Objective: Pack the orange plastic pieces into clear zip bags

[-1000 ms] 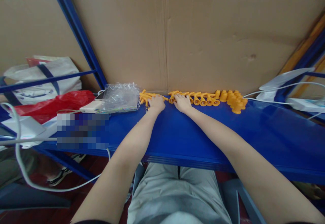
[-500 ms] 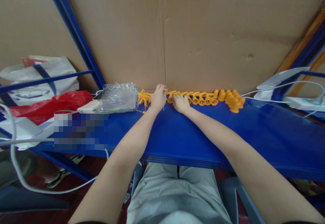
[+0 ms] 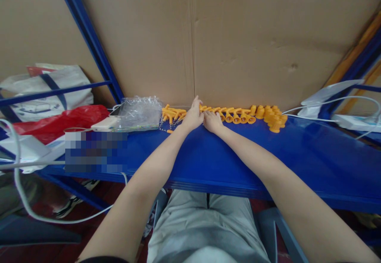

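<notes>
A row of yellow pieces with stems and funnel-shaped ends (image 3: 236, 118) lies along the back of the blue shelf. At the left end of this row is my left hand (image 3: 193, 116), its index finger stretched up toward the cardboard and the other fingers against the pieces. My right hand (image 3: 212, 122) is beside it, almost touching, with fingers curled over a yellow funnel-ended piece that they mostly cover. Left of my hands lies a heap of yellow branched pieces (image 3: 171, 113) with thin metal chains (image 3: 162, 124). Yellow stepped caps (image 3: 274, 120) stand grouped at the right.
A clear plastic bag (image 3: 139, 114) and a white box-like device (image 3: 105, 124) lie to the left, near a red bag (image 3: 68, 122). A cardboard panel (image 3: 238, 40) rises behind the blue shelf (image 3: 214, 159). White cables (image 3: 315, 116) run at the right.
My left hand has shifted right, up against my right hand, and its fingers have gone from a pinch to stretched out. My right hand has hardly moved.
</notes>
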### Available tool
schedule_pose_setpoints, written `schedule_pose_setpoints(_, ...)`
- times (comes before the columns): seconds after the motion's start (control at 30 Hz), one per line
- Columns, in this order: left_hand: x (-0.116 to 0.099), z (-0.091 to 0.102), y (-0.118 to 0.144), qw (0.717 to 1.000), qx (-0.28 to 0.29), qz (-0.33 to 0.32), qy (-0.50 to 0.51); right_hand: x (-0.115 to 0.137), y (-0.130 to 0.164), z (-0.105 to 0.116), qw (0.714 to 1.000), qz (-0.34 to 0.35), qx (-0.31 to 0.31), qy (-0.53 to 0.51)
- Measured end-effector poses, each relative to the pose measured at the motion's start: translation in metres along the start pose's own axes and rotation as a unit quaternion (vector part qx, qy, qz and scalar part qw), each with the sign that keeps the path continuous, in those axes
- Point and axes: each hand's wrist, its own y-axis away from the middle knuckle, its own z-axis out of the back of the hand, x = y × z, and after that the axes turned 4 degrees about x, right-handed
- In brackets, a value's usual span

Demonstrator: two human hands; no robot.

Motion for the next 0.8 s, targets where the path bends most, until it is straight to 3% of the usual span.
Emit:
schedule_pose_setpoints(0.17,0.003,0.0,-0.001,1.0,0.011,0.002,0.015,-0.003,-0.002,-0.001,1.0,0.01,0.0,-0.018)
schedule_pose_setpoints(0.43,0.009,0.001,-0.002,0.999,-0.024,0.032,0.004,-0.006,-0.004,-0.002,0.989,0.103,-0.052,-0.096)
schedule_pose_setpoints(0.8,-0.017,0.016,0.004,0.991,-0.033,0.092,-0.088,-0.01,-0.008,-0.008,0.978,0.109,-0.087,-0.158)
